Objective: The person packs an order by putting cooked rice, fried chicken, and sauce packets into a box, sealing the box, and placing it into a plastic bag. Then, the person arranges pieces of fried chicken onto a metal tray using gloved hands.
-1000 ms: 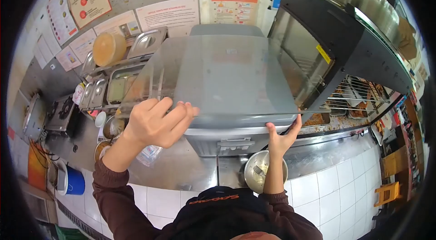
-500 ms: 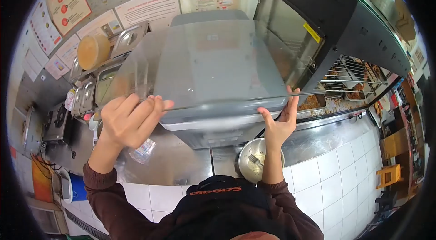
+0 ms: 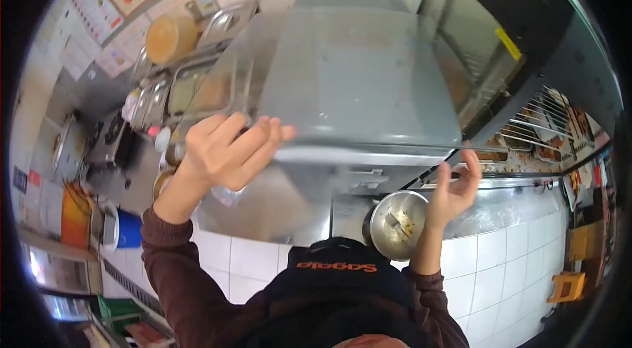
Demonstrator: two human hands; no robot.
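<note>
A broad clear panel lies over the top of a grey box-shaped appliance, its front edge near my hands. My left hand is closed in a pinch at the left part of that edge. At the right part, my right hand has its curled fingertips against the edge, with the thumb apart below them. Beneath my right wrist stands a metal bowl with a fork and food bits in it. Motion blurs the front of the appliance.
A black-framed display warmer with wire racks and trays stands close on the right. Metal pans and a round tub sit at the back left. A stove and blue bin are farther left.
The whole view has shifted, so the scene sits farther right and higher. My right hand has slid rightward along the panel's edge, its fingers more curled. My left hand keeps its pinch.
</note>
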